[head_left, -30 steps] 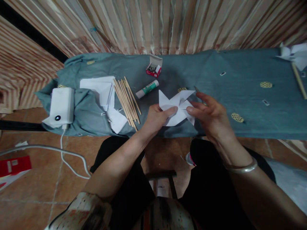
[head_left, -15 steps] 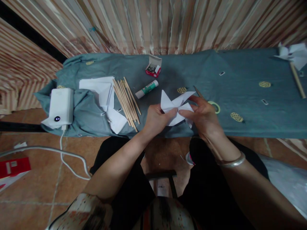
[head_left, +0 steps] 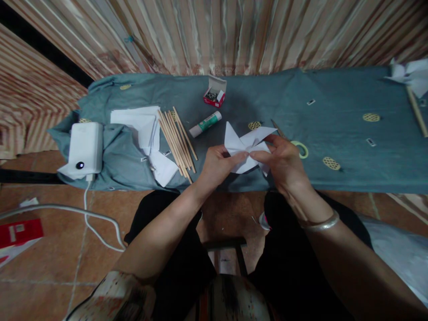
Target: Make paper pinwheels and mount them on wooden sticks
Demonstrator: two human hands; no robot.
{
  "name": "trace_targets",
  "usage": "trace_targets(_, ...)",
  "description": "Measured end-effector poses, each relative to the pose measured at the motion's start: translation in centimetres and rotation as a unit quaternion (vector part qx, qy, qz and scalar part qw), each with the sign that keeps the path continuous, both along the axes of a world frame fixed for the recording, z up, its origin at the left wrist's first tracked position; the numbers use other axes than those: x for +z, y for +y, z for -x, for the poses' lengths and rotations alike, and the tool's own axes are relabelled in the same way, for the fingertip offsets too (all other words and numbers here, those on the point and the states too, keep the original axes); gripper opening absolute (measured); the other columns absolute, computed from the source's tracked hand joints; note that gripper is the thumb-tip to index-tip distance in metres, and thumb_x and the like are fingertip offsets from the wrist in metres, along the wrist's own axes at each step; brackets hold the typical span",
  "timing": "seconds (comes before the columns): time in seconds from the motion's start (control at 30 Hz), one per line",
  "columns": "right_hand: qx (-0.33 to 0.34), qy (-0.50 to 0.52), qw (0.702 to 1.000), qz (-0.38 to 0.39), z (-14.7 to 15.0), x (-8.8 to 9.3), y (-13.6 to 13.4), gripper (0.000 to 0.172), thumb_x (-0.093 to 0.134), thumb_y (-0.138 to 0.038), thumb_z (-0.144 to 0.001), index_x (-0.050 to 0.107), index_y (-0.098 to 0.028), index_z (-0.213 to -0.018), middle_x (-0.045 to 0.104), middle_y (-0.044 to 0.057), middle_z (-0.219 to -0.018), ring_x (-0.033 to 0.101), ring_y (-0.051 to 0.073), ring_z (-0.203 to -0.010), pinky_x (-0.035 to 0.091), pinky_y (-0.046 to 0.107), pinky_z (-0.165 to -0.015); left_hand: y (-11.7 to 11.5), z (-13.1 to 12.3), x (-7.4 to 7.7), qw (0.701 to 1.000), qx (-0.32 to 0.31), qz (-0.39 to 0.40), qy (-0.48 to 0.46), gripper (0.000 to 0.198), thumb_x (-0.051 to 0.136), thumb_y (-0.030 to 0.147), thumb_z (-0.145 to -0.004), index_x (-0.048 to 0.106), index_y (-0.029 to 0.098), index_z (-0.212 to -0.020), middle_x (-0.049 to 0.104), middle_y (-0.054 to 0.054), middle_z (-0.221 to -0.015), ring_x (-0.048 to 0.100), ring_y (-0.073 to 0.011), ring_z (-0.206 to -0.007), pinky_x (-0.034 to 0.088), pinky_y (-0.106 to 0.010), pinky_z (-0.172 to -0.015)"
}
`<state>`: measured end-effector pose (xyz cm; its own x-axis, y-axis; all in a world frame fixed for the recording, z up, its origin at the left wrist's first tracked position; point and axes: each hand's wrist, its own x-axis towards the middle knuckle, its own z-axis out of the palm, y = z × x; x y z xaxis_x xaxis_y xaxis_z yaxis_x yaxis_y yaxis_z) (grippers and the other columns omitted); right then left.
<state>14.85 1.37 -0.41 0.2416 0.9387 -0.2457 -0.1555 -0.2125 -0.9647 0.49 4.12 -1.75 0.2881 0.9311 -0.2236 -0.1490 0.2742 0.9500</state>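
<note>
A white paper pinwheel (head_left: pixel 246 141) with pointed, folded blades is held between both hands above the near side of the cloth. My left hand (head_left: pixel 219 166) grips its left side, the thumb pressing close to the centre. From the right, my right hand (head_left: pixel 283 161) pinches it, thumb also at the middle and fingers behind the blades. Both thumb tips nearly meet there. Partly hidden by the right hand lies a pair of scissors (head_left: pixel 303 150) with a pale green handle. Behind the pinwheel, a glue stick (head_left: pixel 205 124) rests on the cloth.
Left of my hands lie several wooden sticks (head_left: pixel 177 140) and white paper sheets (head_left: pixel 133 122). An open red box of small metal pieces (head_left: pixel 214 94) stands at the back. A white power bank (head_left: pixel 86 149) with a cable sits far left. Another pinwheel on a stick (head_left: pixel 414 96) lies far right.
The pinwheel has turned slightly in my hands, and its upper right blade reaches further right. Both thumbs stay pressed near its centre.
</note>
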Motion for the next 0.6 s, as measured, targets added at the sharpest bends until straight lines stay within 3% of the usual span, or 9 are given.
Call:
trace_targets(0.17,-0.023,0.017,1.0,0.007,0.38,0.44,-0.14,0.051,0.085,-0.032,-0.053,0.061,-0.021,-0.096,0.076,0.0,-0.073,0.072,0.024,-0.065,0.059,0.038,-0.063,-0.02,-0.06,0.05,1.0,0.005,0.007,0.006,0.016,0.08,0.027,-0.063,0.074,0.015,-0.072,0.073,-0.001,-0.07,0.064,-0.0122,-0.062,0.047,-0.022,-0.058)
trace_targets(0.4,0.002,-0.012,1.0,-0.001,0.09,0.12,-0.14,0.044,0.081,-0.025,-0.06,0.061,-0.021,-0.099,0.077,0.003,-0.082,0.075,0.028,-0.078,0.06,0.042,-0.07,-0.14,-0.16,0.15,1.0,0.018,0.009,0.006,0.019,0.08,0.027,-0.062,0.074,0.013,-0.074,0.074,-0.003,-0.074,0.066,-0.0143,-0.066,0.048,-0.024,-0.061)
trace_targets(0.6,0.004,-0.033,0.999,0.001,-0.03,-0.22,-0.14,0.045,0.078,-0.019,-0.061,0.061,-0.021,-0.103,0.078,0.003,-0.084,0.074,0.027,-0.077,0.06,0.041,-0.07,-0.21,-0.24,0.08,1.0,0.025,0.011,-0.002,0.021,0.081,0.029,-0.061,0.073,0.014,-0.073,0.075,-0.003,-0.074,0.067,-0.0156,-0.066,0.05,-0.025,-0.062)
